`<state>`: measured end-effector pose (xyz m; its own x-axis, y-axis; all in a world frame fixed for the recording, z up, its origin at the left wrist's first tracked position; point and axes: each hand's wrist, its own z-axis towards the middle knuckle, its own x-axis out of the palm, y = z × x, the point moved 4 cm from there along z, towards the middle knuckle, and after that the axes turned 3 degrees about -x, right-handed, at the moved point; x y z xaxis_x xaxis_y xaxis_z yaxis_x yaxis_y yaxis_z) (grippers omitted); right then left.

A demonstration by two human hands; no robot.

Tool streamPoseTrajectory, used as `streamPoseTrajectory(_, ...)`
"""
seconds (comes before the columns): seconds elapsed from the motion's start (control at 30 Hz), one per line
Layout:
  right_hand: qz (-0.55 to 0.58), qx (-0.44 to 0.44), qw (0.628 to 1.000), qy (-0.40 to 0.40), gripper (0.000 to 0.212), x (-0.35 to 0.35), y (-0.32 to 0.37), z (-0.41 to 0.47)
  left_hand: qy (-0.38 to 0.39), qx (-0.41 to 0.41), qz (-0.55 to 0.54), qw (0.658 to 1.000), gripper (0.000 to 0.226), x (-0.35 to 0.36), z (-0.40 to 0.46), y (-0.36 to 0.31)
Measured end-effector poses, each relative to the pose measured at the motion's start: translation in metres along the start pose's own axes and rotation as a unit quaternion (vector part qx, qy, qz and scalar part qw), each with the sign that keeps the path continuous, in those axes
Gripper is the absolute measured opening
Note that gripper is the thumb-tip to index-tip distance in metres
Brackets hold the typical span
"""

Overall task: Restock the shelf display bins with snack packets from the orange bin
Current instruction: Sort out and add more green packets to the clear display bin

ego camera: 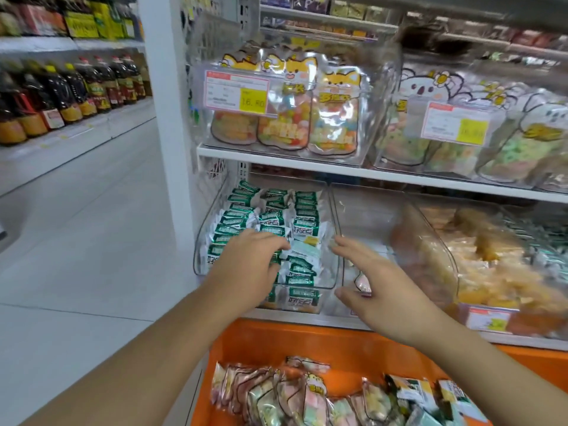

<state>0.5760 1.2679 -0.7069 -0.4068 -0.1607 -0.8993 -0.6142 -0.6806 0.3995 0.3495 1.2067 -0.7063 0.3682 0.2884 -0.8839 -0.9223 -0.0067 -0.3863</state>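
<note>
Beside white shelving (276, 155), floor tiles (92, 210) (pale)

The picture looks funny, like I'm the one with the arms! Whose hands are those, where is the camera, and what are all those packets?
The camera sits on a person's head and looks down, so you see their own two arms. They are in a shop, filling shelves. The left hand rests on green and white snack packets in a clear display bin; whether it grips one is hard to tell. The right hand is open and holds nothing, reaching toward the next clear bin, which looks nearly empty. To its right is a bin of yellow-orange snacks. Below is the orange bin, with more packets waiting. The shelf above holds bags of colourful sweets with cartoon animals on them.
</note>
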Motion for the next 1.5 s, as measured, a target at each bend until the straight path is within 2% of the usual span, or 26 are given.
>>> streamPoseTrajectory(0.2,0.037,-0.002,0.999,0.017,0.074,0.009,-0.008,-0.010,0.069,0.055,0.126,0.988,0.045,0.034,0.051,-0.018)
streamPoseTrajectory(0.37,0.057,-0.011,0.998,0.026,0.076,0.010,-0.016,-0.009,0.074,0.056,0.161,0.983,0.031,0.047,0.073,-0.010)
streamPoseTrajectory(0.53,0.059,-0.017,0.998,0.013,0.073,0.010,-0.019,-0.007,0.058,0.022,0.103,0.993,0.013,0.046,0.088,-0.009)
streamPoseTrajectory(0.63,0.051,-0.020,0.998,0.012,0.075,0.011,-0.021,-0.006,0.048,-0.036,0.032,0.998,0.010,0.043,0.100,-0.010)
streamPoseTrajectory(0.73,0.047,-0.025,0.998,0.013,0.076,0.010,-0.021,-0.007,0.030,-0.068,0.017,0.997,0.012,0.043,0.109,-0.013)
streamPoseTrajectory(0.9,0.039,-0.020,0.999,0.021,0.076,0.008,-0.018,-0.009,-0.068,-0.037,0.039,0.996,0.008,0.040,0.105,-0.023)
streamPoseTrajectory(1.2,0.044,-0.015,0.999,0.027,0.075,0.007,-0.016,-0.008,0.016,0.005,0.095,0.995,0.034,0.043,0.093,-0.021)
streamPoseTrajectory(1.5,0.044,-0.025,0.999,0.019,0.075,0.008,-0.018,-0.008,-0.025,-0.085,-0.037,0.995,0.023,0.050,0.101,-0.010)
